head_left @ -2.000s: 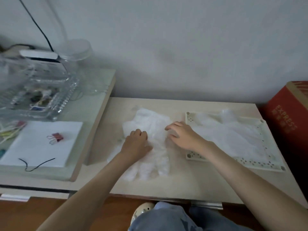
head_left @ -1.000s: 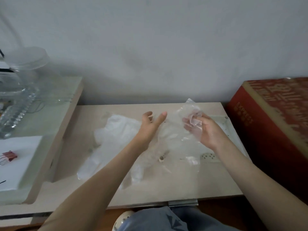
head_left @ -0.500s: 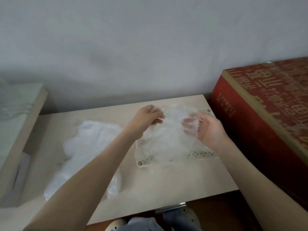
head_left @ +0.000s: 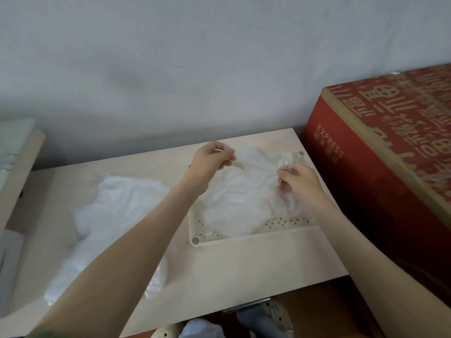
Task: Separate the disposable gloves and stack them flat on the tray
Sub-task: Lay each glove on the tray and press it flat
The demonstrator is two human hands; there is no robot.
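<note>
A cream perforated tray (head_left: 246, 241) lies on the right half of the pale wooden table. Clear disposable gloves (head_left: 241, 206) are spread flat in it. My left hand (head_left: 211, 161) pinches the far left edge of the top glove, just above the tray. At that glove's right side, near the tray's far right corner, my right hand (head_left: 299, 182) grips the film with curled fingers. A loose pile of white translucent gloves (head_left: 114, 215) lies on the table to the left, partly hidden by my left forearm.
A large red cardboard box (head_left: 380, 167) printed "EXPRESS" stands tight against the table's right edge. A raised shelf edge (head_left: 22, 167) borders the left. The wall rises directly behind the table. My shoes show below the front edge.
Both hands lifted one clear glove off the left pile, carried it right and lowered it onto the tray. My view turned right, so the left shelf's clutter left the frame.
</note>
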